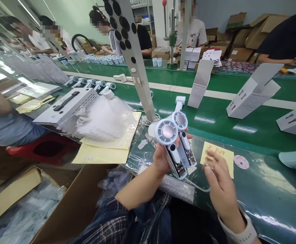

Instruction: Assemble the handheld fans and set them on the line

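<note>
Two pale blue handheld fans sit side by side in my left hand (162,159), whose fingers wrap round their handles. The nearer fan (167,131) and the farther fan (180,120) have round, silver-centred heads. Both handles are without a cover along one face, and circuit boards (180,169) show there. From the nearer handle's lower end a white cable (197,187) runs to the right and passes out of sight at my right hand (220,179). That hand hovers over a yellow note, its thumb and fingertips close together; whatever is between them is too small to make out.
Beyond the fans, another white fan (180,101) lies on the green conveyor (209,118), near white boxes (200,84). A metal post (138,67) rises just ahead. Left are a plastic bag (104,115), yellow sheets (102,152) and a carton (69,203). Several people sit across.
</note>
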Demonstrator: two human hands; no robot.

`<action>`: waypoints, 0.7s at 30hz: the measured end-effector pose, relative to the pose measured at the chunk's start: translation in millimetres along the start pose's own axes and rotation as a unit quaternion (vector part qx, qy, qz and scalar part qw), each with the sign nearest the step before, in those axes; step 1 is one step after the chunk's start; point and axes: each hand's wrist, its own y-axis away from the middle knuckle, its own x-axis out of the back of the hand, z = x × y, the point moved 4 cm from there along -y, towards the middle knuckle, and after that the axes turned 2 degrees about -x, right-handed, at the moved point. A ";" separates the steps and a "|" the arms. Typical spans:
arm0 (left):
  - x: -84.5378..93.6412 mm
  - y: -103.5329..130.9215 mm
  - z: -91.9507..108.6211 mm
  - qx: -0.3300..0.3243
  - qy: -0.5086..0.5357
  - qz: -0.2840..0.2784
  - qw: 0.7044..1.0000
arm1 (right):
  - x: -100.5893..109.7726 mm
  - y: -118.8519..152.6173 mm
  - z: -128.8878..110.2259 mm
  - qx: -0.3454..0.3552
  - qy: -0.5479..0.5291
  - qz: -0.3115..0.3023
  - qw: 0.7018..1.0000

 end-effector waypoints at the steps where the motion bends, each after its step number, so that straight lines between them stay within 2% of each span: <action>1: -1.6 1.4 3.6 0.027 -0.034 -0.059 0.997 | 2.7 -3.5 1.5 -0.001 0.010 0.006 1.000; 3: -2.5 6.7 8.9 0.073 -0.092 -0.181 0.976 | 1.6 -7.4 3.4 -0.026 -0.041 -0.047 0.998; 4: -0.2 9.3 10.7 0.083 -0.112 -0.220 0.965 | -0.8 -7.6 3.8 -0.051 -0.088 -0.093 0.990; 5: 4.4 10.8 11.7 0.086 -0.123 -0.228 0.962 | -2.6 -6.9 4.0 -0.080 -0.132 -0.128 0.980; 7: 18.3 11.5 8.5 0.095 -0.132 -0.179 0.970 | -2.2 -5.1 4.8 -0.128 -0.185 -0.140 0.964; 10: 39.7 12.5 -6.9 0.138 -0.090 -0.049 0.985 | 1.5 -4.1 6.8 -0.155 -0.214 -0.088 0.961; 12: 50.3 14.1 -18.6 0.182 -0.087 0.014 0.979 | 0.1 -3.2 7.1 -0.159 -0.218 -0.084 0.959; 13: 54.7 14.4 -22.2 0.194 -0.121 0.034 0.973 | -1.1 -2.5 6.6 -0.161 -0.213 -0.088 0.960; 15: 61.3 14.3 -23.5 0.187 -0.257 0.044 0.947 | -2.4 -0.6 3.5 -0.155 -0.189 -0.091 0.966; 16: 62.3 14.3 -21.5 0.169 -0.339 0.035 0.925 | -2.6 0.7 1.2 -0.150 -0.173 -0.091 0.969; 19: 55.8 18.3 -8.3 0.069 -0.542 0.027 0.837 | -2.8 5.7 -5.8 -0.138 -0.127 -0.093 0.978; 20: 50.2 21.1 -2.6 0.026 -0.576 0.031 0.816 | -2.8 7.4 -7.8 -0.134 -0.110 -0.094 0.980; 21: 42.9 24.4 2.0 -0.014 -0.584 0.024 0.811 | -2.8 8.7 -9.4 -0.129 -0.091 -0.096 0.983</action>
